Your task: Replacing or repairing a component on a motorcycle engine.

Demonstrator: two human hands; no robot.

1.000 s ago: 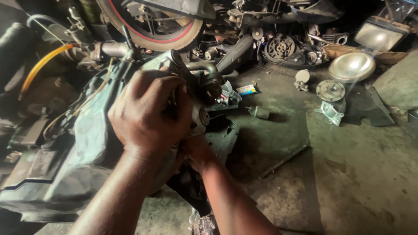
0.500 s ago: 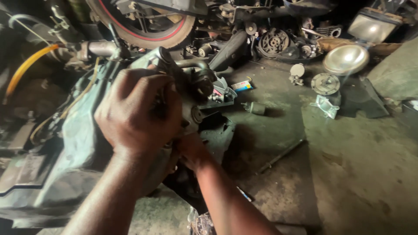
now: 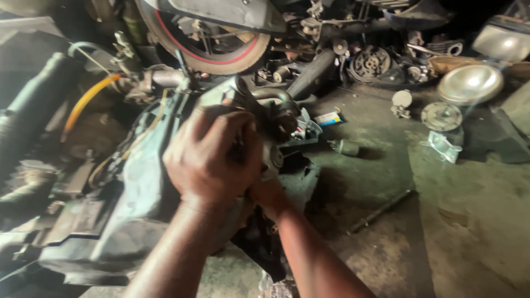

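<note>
Engine assembly [image 3: 138,187]: grimy grey-green metal casing, lying tilted on the workshop floor, upper end toward a red-rimmed wheel. Left hand [image 3: 212,157] curled over its upper right end, covering the fitting there. Right hand [image 3: 268,193] reaches in beneath, mostly hidden.

A dirty grey floor [image 3: 469,232] with bike parts on it

A thin metal rod [image 3: 381,211] lies on the bare floor. Near it sits a small dark cylinder [image 3: 343,147] and a little box [image 3: 329,118]. Farther back are a shiny round lamp bowl [image 3: 470,84], a flat round cap [image 3: 441,116] and a dark gear part [image 3: 371,63].
</note>
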